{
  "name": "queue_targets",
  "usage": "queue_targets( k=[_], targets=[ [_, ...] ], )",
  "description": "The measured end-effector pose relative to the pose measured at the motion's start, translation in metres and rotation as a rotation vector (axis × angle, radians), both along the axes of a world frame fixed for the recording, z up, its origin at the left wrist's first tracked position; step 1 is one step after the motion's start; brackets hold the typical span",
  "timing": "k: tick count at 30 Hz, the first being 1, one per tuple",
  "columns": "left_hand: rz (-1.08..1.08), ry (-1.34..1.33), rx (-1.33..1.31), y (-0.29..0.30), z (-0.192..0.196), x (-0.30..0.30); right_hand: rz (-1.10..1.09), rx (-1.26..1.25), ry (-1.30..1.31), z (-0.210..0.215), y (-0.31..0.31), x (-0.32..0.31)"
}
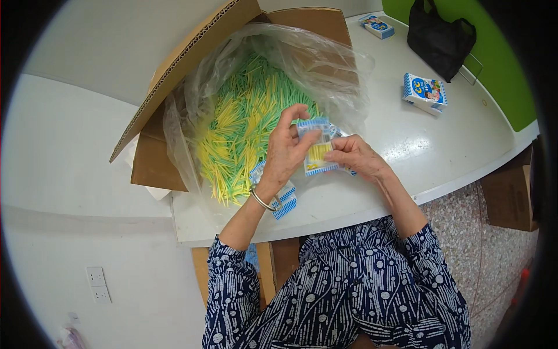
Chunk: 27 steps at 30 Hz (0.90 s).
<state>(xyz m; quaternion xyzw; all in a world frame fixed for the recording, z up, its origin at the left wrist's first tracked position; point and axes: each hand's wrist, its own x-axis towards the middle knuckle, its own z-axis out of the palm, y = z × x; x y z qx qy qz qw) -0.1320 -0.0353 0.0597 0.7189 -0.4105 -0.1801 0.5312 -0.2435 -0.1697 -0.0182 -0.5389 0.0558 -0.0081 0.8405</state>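
Observation:
A small clear packet [318, 165] with blue-striped edges shows yellow sticks inside. My right hand [356, 157] pinches its right side between thumb and fingers. Over the packet's upper left, my left hand [283, 152] has its thumb and index finger spread apart; the thumb is smeared by motion, and nothing shows held in it. Flat blue-and-white packets [285, 200] lie on the table beneath my left wrist, and more are partly hidden behind my right hand. Just beyond my hands, thin green and yellow sticks [250, 122] fill a plastic-lined box.
The cardboard box [168, 75] has raised flaps, and its clear liner [349, 99] spills onto the white table [383, 186]. Two filled blue-and-white packs, one nearer [427, 93] and one farther [376, 27], lie right, near a black bag [442, 39]. Another carton [510, 189] stands lower right.

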Motion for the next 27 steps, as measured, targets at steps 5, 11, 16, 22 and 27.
queue_targets(
  k=[5,11,16,22,27],
  targets=[
    [-0.099,0.372,0.046,0.008,0.008,0.003,-0.091,0.036,-0.028,0.011,0.009,-0.005],
    [-0.056,0.315,0.006,0.011,0.005,-0.005,-0.064,0.201,-0.044,0.014,0.014,-0.002],
    [-0.003,0.315,-0.097,0.015,0.004,-0.011,-0.055,0.116,-0.028,0.007,0.019,0.003],
    [0.088,-0.245,0.201,0.032,0.003,-0.017,-0.051,0.038,0.035,0.019,0.027,0.0],
    [0.083,0.131,-0.086,0.045,-0.002,-0.015,-0.025,0.001,0.005,0.015,0.034,-0.001]
  ],
)
